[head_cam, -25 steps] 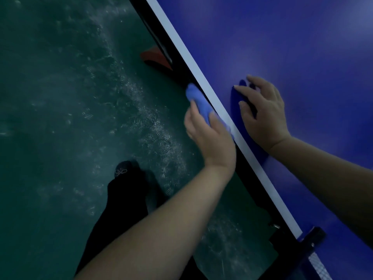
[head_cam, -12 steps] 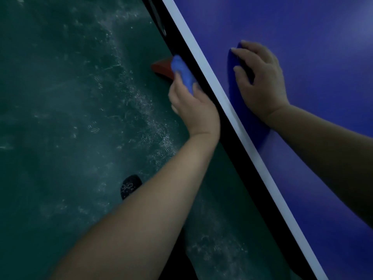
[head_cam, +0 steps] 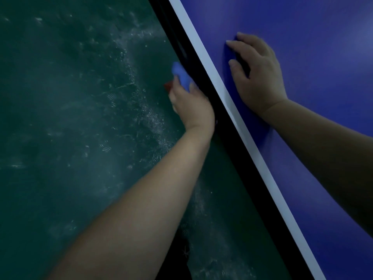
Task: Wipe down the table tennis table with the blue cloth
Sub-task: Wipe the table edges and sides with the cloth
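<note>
The surface (head_cam: pixel 323 27) is a deep blue playing top that fills the side of the view beyond the white line (head_cam: pixel 238 118), which runs along its border from the upper middle of the picture down to the lower corner. Just outside the white line lies the black side rim (head_cam: pixel 228 146) of the surface, running parallel to it.

The left grip (head_cam: pixel 191 106) sits outside the white line, against the black rim, its fingers and thumb curled round the blue cloth (head_cam: pixel 181 76). The cloth is bunched into a roll that sticks out past the fingertips and lies along the rim, off the blue top.

The right grip (head_cam: pixel 260 77) lies on the blue top, inside the white line and just beside it. It is released and holds nothing: the fingers are spread and a little arched, with their tips touching the top, and they cast a dark shadow towards the line.

Outside the white line, beyond the rim, the floor (head_cam: pixel 60 118) is dark green, dimly lit and streaked with pale scuffs and dusty shoe prints. A small red object (head_cam: pixel 167 85) shows there, partly hidden behind the left grip and the cloth; what it is cannot be told.
</note>
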Demonstrator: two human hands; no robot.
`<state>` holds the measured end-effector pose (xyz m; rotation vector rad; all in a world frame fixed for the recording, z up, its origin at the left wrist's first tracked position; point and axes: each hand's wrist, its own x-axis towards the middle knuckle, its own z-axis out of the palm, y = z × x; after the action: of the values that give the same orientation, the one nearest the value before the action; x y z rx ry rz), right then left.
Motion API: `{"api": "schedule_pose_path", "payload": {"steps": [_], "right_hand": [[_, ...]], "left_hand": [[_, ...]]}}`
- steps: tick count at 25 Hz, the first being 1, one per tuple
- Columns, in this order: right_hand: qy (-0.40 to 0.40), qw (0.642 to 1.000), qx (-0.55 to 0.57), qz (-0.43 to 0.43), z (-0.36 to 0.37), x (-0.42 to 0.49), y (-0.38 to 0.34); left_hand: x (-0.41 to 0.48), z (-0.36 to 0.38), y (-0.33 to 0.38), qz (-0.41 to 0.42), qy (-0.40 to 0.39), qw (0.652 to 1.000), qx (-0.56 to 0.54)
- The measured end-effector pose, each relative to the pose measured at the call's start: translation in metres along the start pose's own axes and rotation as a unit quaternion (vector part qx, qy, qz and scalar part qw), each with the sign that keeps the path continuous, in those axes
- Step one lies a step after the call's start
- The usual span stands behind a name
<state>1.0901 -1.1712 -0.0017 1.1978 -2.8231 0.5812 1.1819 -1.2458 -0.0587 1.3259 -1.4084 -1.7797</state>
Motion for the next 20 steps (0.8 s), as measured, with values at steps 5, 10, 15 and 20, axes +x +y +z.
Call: {"api": "schedule_pose_path", "payload": {"steps": [5, 10, 15, 20], "right_hand": [[-0.005, 1.0, -0.004, 0.003, 0.009, 0.046, -0.004], [-0.003, 1.0, -0.015, 0.0, 0.015, 0.084, -0.003], [-0.008, 1.0, -0.013, -0.006, 0.018, 0.108, 0.002], [-0.013, 0.999, 0.003, -0.05, 0.024, 0.144, 0.002]], "left_hand": [[-0.056, -0.019, 0.005, 0.045, -0.05, 0.998, -0.02], [0.08, 0.001, 0.04, 0.083, 0.013, 0.996, 0.01], [0.017, -0.014, 0.034, 0.076, -0.028, 0.996, 0.027], [0.14, 0.005, 0.075, 0.097, 0.007, 0.994, 0.043]]}}
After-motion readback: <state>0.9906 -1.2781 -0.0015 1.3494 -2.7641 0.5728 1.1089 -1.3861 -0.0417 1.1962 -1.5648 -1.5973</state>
